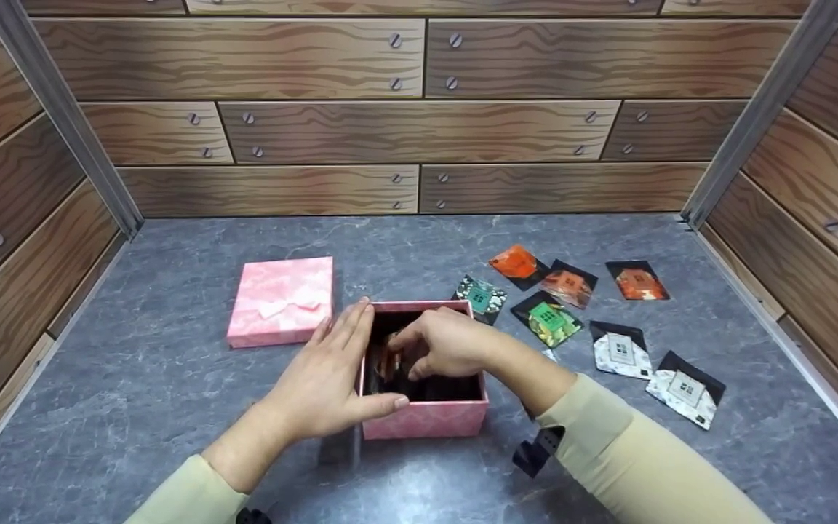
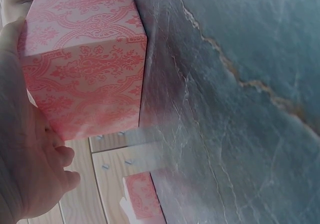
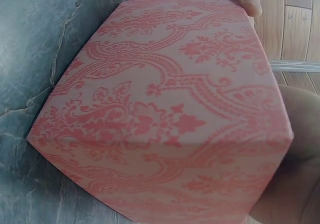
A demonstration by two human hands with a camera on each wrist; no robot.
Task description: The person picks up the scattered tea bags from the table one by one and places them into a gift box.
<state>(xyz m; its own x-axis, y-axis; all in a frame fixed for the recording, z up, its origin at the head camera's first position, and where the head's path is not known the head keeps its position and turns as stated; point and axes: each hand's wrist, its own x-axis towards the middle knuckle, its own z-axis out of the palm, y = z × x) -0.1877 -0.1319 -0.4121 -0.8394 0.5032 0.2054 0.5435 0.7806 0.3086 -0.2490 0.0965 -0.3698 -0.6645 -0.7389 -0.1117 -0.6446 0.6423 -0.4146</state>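
Note:
A pink patterned box (image 1: 425, 421) stands with its lid off, its dark inside holding upright sachets with orange edges (image 1: 390, 362). My left hand (image 1: 328, 375) rests along the box's left side, fingers straight on the rim and thumb across the near left corner. Inside the box reaches my right hand (image 1: 452, 343), index fingertip at the orange-edged sachets and thumb apart from it; its other fingers are hidden. Both wrist views show mostly the box's outer walls, with the left hand (image 2: 37, 159) beside the box in the left wrist view.
To the left lies the pink lid (image 1: 281, 302) with a bow. Several flat sachets lie right of the box: a teal one (image 1: 482, 298), a green one (image 1: 548, 318), orange ones (image 1: 637, 280) and white ones (image 1: 687, 389). Wood-patterned walls (image 1: 419, 131) enclose the grey marbled table (image 1: 172, 407).

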